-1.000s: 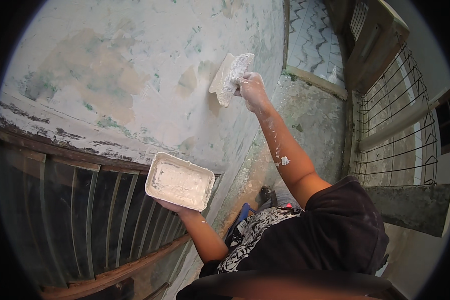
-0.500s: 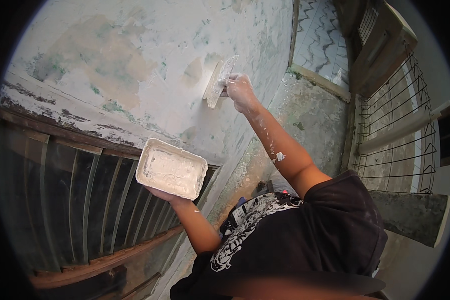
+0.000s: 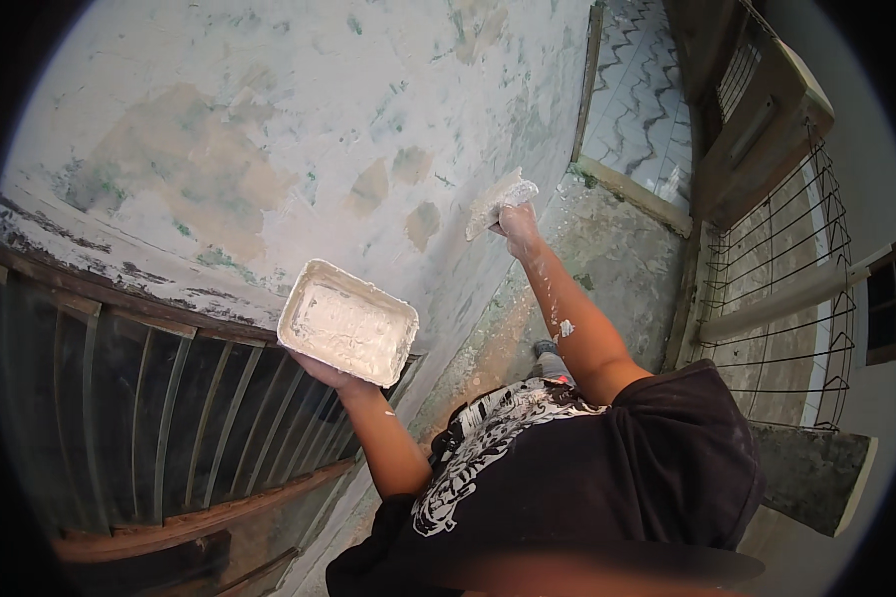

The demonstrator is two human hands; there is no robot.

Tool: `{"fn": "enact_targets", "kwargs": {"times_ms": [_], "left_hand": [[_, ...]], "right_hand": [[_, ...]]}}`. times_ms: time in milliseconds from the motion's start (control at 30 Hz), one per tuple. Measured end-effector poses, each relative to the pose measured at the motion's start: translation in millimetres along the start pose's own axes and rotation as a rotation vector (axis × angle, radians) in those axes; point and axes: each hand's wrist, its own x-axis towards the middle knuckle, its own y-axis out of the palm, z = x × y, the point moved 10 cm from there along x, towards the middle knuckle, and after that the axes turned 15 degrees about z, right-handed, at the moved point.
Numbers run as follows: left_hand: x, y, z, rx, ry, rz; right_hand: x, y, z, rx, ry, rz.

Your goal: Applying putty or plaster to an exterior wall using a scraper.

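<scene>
My left hand [image 3: 331,372] supports a white rectangular tray [image 3: 365,285] from beneath, its fingers mostly hidden under it. Pale wet putty [image 3: 356,330] coats the inside of the tray. A wide, putty-smeared scraper [image 3: 488,207] is gripped in my right hand [image 3: 518,227], up at the wall [image 3: 289,119] on the right. Whether its blade touches the surface I cannot tell. White putty also spots my right hand and forearm. The wall is whitish, with beige patches and green flecks.
Below the wall on the left is a dark slatted window [image 3: 199,418] with a wooden frame. A rough concrete floor [image 3: 627,269] runs along the wall's base to a doorway with tiles. At right stand a wire grid [image 3: 782,289] and a concrete block [image 3: 811,473].
My right hand has moved rightward and lower with the scraper, away from the beige wall patches. The tray in my left hand stays almost where it was.
</scene>
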Motion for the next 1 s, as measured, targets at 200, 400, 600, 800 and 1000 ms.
{"fn": "enact_targets", "kwargs": {"times_ms": [200, 400, 600, 800, 1000], "left_hand": [[-7, 18, -18, 0.067, 0.086, 0.012], [2, 32, -12, 0.101, 0.076, 0.003], [28, 68, 20, 0.076, 0.067, 0.068], [29, 63, 51, 0.079, 0.034, 0.019], [3, 68, 14, 0.16, 0.184, 0.014]], "right_hand": [[7, 97, 48, -0.864, -0.226, 0.005], [-71, 154, 67, -1.152, -0.382, 0.383], [-7, 30, 36, -1.069, 0.011, 0.299], [43, 45, 39, -0.993, -0.157, 0.123], [-66, 184, 69, -1.258, -0.326, 0.694]]}}
